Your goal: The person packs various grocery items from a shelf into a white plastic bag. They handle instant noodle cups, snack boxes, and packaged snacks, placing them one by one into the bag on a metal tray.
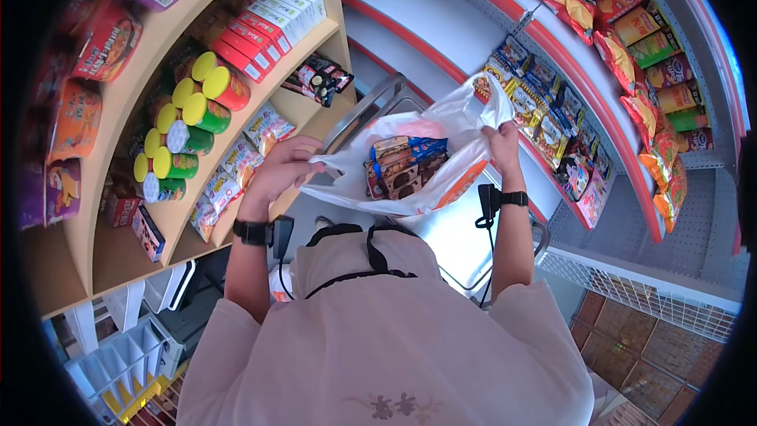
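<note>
A white plastic carrier bag (355, 189) with orange and red print is stretched wide before me, its mouth facing up. My left hand (285, 170) pinches one handle of it between thumb and fingers. At the opposite side my right hand (502, 145) grips the other handle. Inside lie several snack packets (405, 168), brown with blue, in a pile; their lower parts are hidden by the bag. Under the bag is a metal cart (455, 242), partly covered by it.
Wooden shelves at left hold yellow-lidded snack canisters (207, 109), red and white boxes (272, 29), bagged sweets (239, 160) and instant noodle tubs (106, 47). Red-edged metal shelves at right carry blue-and-yellow snack packets (535, 109) and chip bags (618, 62). A white wire basket (644, 293) stands lower right.
</note>
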The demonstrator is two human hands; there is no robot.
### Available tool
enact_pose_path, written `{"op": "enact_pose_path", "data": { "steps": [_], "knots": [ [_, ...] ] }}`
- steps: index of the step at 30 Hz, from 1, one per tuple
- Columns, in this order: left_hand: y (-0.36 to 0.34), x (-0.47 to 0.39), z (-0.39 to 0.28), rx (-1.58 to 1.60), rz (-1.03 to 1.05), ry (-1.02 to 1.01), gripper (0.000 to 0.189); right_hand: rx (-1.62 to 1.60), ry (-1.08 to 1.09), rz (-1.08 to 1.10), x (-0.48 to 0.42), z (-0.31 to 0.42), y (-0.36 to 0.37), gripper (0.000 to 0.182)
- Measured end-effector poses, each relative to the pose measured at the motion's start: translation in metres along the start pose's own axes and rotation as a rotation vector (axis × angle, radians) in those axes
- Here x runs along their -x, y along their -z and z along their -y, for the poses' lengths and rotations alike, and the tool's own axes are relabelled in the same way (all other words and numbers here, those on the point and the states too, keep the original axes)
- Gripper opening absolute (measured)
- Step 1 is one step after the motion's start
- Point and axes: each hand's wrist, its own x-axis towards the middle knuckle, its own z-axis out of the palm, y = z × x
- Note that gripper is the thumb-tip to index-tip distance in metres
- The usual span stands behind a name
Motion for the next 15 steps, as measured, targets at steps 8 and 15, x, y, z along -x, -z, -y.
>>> {"op": "enact_pose_path", "data": {
  "steps": [8,15],
  "knots": [
    [0.008,0.055,0.029,0.182,0.09,-0.192,0.051,0.286,0.171,-0.041,-0.061,0.012,-0.043,0.039],
    [0.035,0.118,0.07,0.02,-0.009,0.021,0.045,0.808,0.783,0.169,0.031,0.045,-0.151,0.048]
  ]
}}
